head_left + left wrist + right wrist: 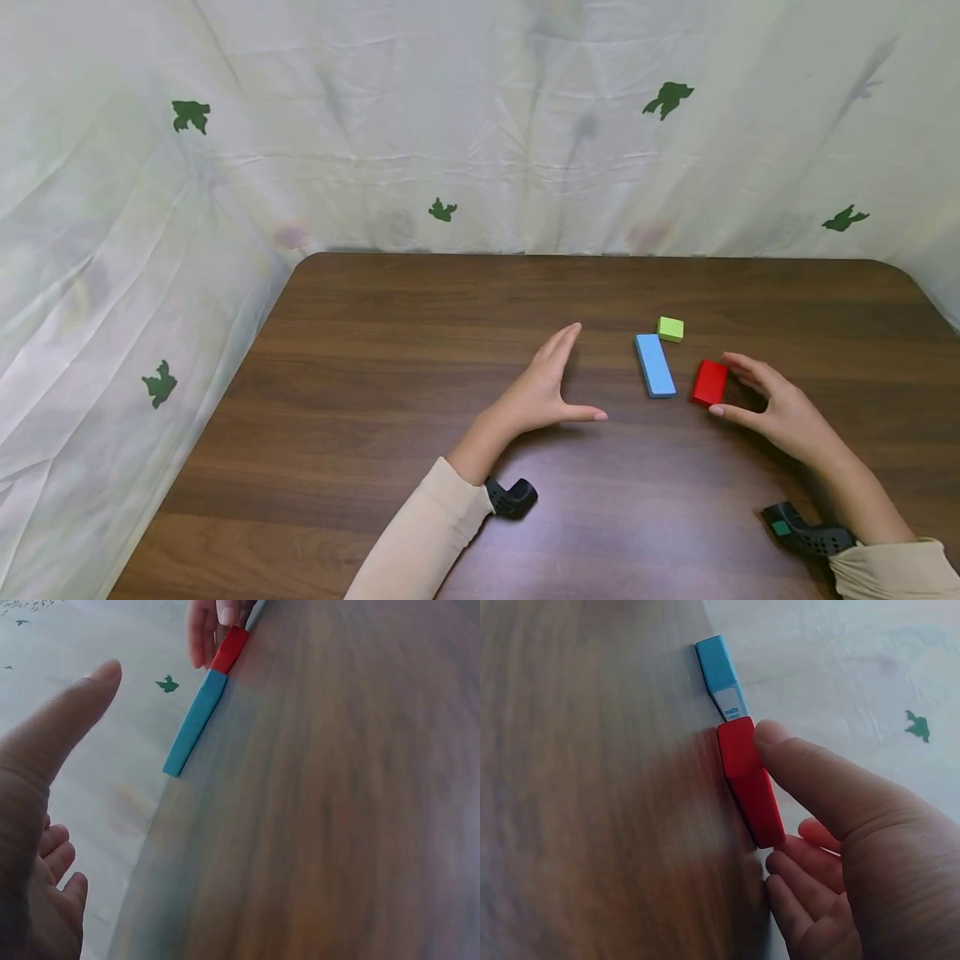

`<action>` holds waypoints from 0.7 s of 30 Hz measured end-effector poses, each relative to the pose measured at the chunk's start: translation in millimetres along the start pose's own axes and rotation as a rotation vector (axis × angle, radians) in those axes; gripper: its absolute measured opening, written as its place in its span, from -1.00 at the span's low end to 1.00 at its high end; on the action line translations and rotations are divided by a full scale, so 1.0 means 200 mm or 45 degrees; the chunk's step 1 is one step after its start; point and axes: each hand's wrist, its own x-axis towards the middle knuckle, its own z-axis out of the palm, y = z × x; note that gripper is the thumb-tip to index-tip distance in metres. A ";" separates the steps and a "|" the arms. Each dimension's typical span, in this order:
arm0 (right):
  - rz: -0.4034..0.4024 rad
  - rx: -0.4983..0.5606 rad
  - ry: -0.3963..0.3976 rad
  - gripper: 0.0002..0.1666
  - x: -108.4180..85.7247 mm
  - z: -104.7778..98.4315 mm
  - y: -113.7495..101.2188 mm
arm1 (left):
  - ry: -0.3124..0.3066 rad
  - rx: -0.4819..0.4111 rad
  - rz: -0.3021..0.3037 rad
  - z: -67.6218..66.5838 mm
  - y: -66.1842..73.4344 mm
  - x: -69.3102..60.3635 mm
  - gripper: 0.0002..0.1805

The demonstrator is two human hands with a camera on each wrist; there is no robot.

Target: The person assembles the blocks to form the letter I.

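Note:
A red block [709, 382] lies at the right of a group of three blocks on the table. My right hand [787, 417] pinches it at its right side, thumb at the near end and fingertips at the far end. In the right wrist view, the thumb [802, 765] overlaps the edge of the red block [746, 772]. Left of it lies a long blue block [655, 366], with a small light green block [671, 329] by its far end. My left hand [540, 387] is held over the table, thumb and fingers spread, holding nothing.
The blocks lie on a brown wood-grain table [360, 400] with rounded far corners. Behind it and along the left hangs a pale cloth [465, 125] with green leaf-like shapes. A black strap device [513, 498] is on the left wrist, another [810, 532] on the right.

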 end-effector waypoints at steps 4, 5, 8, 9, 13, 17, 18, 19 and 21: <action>-0.010 -0.010 0.001 -0.12 0.00 0.00 0.00 | -0.014 -0.003 -0.012 0.04 0.00 0.02 0.24; -0.012 -0.011 0.002 -0.12 0.00 0.00 0.00 | -0.017 -0.001 -0.013 0.05 0.00 0.03 0.23; -0.010 -0.017 0.003 -0.14 0.00 0.00 0.01 | -0.027 0.011 -0.010 0.07 0.00 0.05 0.22; -0.008 -0.021 0.003 -0.14 0.00 0.00 0.01 | -0.031 0.016 -0.010 0.08 0.00 0.06 0.22; -0.010 -0.032 0.003 -0.15 0.00 0.00 0.01 | -0.050 0.026 -0.006 0.11 0.00 0.08 0.21; -0.011 -0.043 0.003 -0.16 0.01 0.01 0.02 | -0.070 0.037 0.000 0.13 0.01 0.10 0.20; -0.009 -0.045 0.002 -0.16 0.01 0.00 0.02 | -0.076 0.039 0.001 0.14 0.01 0.11 0.20; -0.008 -0.048 -0.001 -0.16 0.01 0.00 0.01 | -0.080 0.043 0.001 0.14 0.01 0.11 0.19; -0.009 -0.051 -0.001 -0.16 0.01 0.00 0.01 | -0.088 0.047 -0.003 0.15 0.01 0.12 0.19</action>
